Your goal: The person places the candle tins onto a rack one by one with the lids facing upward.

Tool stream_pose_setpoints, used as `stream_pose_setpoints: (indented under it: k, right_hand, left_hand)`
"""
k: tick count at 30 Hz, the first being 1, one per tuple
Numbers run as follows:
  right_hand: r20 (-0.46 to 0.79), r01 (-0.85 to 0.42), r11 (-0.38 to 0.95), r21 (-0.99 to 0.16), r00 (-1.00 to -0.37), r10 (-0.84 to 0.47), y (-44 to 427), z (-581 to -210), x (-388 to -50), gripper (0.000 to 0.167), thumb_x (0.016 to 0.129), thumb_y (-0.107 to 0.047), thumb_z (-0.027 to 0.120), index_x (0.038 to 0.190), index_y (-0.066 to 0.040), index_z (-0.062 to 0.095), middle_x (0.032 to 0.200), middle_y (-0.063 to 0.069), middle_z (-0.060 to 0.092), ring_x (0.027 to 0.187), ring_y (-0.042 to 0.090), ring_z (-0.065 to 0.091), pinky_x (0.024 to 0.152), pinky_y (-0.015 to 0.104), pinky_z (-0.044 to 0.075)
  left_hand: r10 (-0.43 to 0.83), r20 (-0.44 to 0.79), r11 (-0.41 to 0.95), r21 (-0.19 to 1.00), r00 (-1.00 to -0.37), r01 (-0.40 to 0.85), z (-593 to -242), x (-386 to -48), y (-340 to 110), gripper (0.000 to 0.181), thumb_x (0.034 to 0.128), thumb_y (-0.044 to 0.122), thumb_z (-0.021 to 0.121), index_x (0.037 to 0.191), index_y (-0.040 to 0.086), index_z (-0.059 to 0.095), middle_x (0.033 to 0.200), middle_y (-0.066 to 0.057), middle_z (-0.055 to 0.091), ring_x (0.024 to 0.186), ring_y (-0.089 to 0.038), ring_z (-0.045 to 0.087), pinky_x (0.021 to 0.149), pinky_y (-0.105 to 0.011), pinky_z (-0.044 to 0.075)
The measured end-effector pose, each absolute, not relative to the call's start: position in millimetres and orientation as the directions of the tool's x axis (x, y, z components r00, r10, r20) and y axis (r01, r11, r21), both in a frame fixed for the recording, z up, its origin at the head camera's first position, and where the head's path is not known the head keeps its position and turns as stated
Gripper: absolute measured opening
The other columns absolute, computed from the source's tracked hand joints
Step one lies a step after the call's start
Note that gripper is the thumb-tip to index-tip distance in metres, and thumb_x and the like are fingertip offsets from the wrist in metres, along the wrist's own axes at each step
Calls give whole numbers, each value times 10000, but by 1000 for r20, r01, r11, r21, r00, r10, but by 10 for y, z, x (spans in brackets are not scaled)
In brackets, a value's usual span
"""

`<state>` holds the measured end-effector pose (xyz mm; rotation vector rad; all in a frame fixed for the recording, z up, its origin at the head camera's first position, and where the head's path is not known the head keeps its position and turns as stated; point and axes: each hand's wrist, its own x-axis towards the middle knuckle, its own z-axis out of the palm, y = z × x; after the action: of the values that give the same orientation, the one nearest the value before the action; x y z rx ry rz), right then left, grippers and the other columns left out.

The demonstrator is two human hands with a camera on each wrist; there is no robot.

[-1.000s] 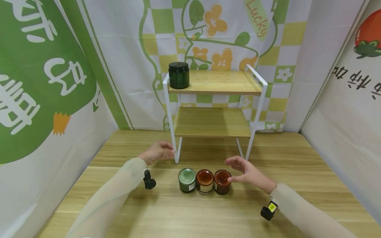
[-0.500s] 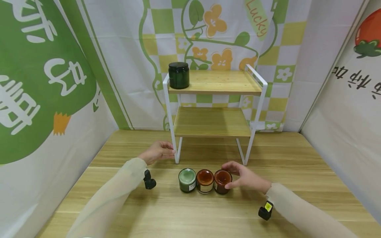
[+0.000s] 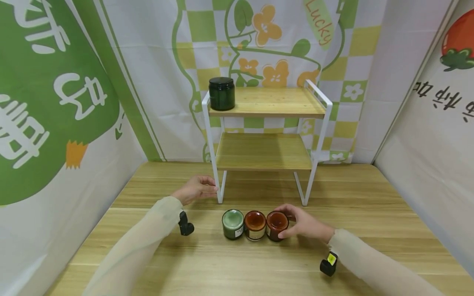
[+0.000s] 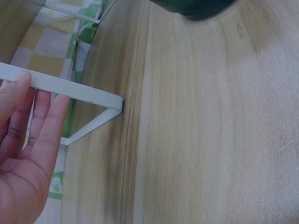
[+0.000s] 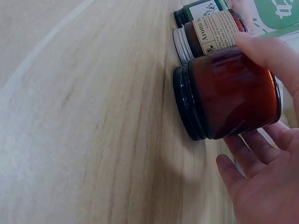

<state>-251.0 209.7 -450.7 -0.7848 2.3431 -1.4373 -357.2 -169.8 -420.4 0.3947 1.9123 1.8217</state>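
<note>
My left hand [image 3: 196, 190] pinches the lower left front leg [image 4: 79, 90] of the two-tier shelf [image 3: 264, 165] between thumb and fingers. On the right, my right hand [image 3: 309, 223] is around the rightmost amber candle jar [image 3: 277, 222], thumb on its near side and fingers behind it. That jar stands upside down, its black lid [image 5: 190, 102] against the table. Beside it, in a row, are a second amber candle jar [image 3: 255, 221] with a cream label and a silver lid, then a light green candle jar [image 3: 233, 222]. Both are upside down too.
A dark green jar [image 3: 222, 94] with a black lid stands at the left end of the shelf's top board [image 3: 277, 100]. The wooden table [image 3: 237, 267] reaches back to a printed cloth backdrop [image 3: 152, 82]. Cloth walls close in both sides.
My right hand has come left and slightly toward me, closing around the rightmost amber candle jar. The left hand stays at the shelf leg, and the jars have not visibly moved.
</note>
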Motion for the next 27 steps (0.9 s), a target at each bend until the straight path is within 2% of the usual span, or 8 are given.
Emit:
stream_pose_setpoints:
  k: [5, 16, 24, 27]
  right_hand:
    - [53, -314, 352, -882, -808, -587, 2088, -4514, -2513, 678, 748, -160, 834, 1301, 14, 482, 1220, 127, 600, 1166, 306, 530, 1064, 507, 395]
    - [33, -299, 362, -883, -808, -588, 2057, -4513, -2494, 703, 723, -142, 852, 1300, -8, 474, 1226, 127, 591, 1147, 286, 536, 1017, 427, 446]
    - [30, -305, 364, -880, -801, -597, 2050, -4513, -2496, 696, 717, -129, 855, 1289, -13, 476, 1224, 118, 595, 1135, 266, 547, 981, 253, 469]
    - [27, -302, 366, -880, -802, -596, 2050, -4519, -2499, 702, 712, -123, 857, 1292, -18, 477, 1229, 120, 595, 1137, 271, 549, 974, 239, 476]
  left_hand:
    - [499, -133, 81, 991, -856, -106, -4203, -3572, -1696, 60, 930, -16, 605, 982, 0, 579, 943, -54, 573, 991, -247, 654, 1060, -485, 466]
    - [500, -134, 70, 991, -856, -114, -4213, -3564, -1688, 50, 937, -27, 587, 950, 20, 577, 942, -68, 569, 982, -256, 651, 1099, -548, 406]
    - [497, -141, 66, 990, -856, -125, -4224, -3572, -1689, 59, 929, -33, 597, 943, 22, 580, 946, -72, 574, 986, -273, 655, 1102, -554, 398]
    - [500, -136, 63, 991, -855, -120, -4217, -3569, -1690, 52, 930, -31, 596, 948, 17, 582, 943, -65, 575, 989, -268, 654, 1103, -552, 395]
